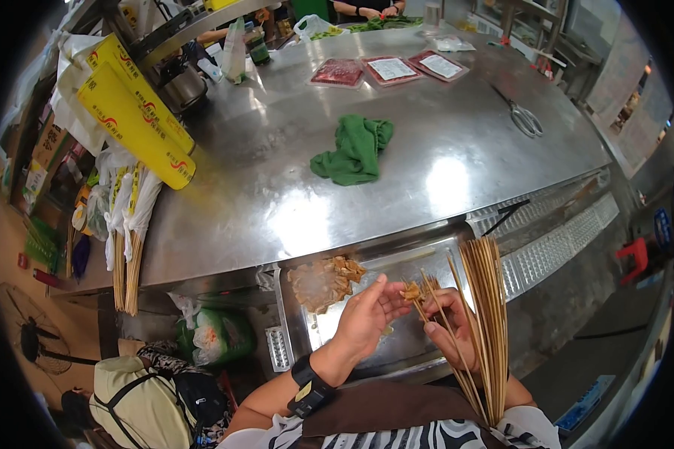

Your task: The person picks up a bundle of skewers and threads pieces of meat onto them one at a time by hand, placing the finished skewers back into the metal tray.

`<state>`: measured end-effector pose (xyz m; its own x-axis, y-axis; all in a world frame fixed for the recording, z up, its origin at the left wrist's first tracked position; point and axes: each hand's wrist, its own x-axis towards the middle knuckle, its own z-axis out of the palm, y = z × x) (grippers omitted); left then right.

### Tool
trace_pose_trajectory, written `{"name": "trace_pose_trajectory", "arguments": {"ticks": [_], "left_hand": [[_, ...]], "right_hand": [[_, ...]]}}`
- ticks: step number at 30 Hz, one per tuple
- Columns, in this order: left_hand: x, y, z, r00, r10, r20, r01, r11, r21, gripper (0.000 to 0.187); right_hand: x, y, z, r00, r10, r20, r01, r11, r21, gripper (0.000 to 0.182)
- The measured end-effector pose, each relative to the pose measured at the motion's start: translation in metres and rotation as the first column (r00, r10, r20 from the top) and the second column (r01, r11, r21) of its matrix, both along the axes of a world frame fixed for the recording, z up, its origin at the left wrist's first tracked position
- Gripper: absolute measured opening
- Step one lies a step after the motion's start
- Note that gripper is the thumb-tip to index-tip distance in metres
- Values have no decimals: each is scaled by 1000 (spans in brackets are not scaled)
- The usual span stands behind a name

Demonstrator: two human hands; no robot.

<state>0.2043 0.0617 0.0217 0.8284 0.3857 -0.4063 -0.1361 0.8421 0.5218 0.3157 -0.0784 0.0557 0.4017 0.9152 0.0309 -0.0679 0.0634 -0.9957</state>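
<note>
My left hand (367, 318) is over the metal tray (404, 260), its fingers bent toward a small brown food piece (411, 292) on the tip of a skewer. Whether its fingertips grip the piece is too small to tell. My right hand (454, 329) is closed around several thin wooden skewers. A thick bundle of skewers (487, 299) stands beside my right hand, its lower end near my apron. Flat brown food pieces (326, 283) lie in the tray's left part, left of my left hand.
On the steel table (262, 172) are a green cloth (354, 150), red meat packs (389, 69), scissors (526, 120) and yellow rolls (138, 116). Wrapped skewer bundles (136, 224) hang at the left edge. A person (146, 404) is at lower left, another (368, 9) across the table.
</note>
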Motion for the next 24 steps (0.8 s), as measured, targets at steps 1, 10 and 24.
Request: {"name": "trace_pose_trajectory", "arguments": {"ticks": [1,10,24], "left_hand": [[0,1,1,1000,-4,8,4,1000,15,32],[5,-6,6,1000,23,-20,-18,976,217,23],[5,-6,-2,1000,9,9,-11,960,279,22]], "right_hand": [[0,0,-1,1000,0,1,0,1000,1,19],[-1,-1,-5,1000,8,-14,-8,1000,-16,14],[-2,0,-13,999,-29,-34,26,997,-74,14]]}}
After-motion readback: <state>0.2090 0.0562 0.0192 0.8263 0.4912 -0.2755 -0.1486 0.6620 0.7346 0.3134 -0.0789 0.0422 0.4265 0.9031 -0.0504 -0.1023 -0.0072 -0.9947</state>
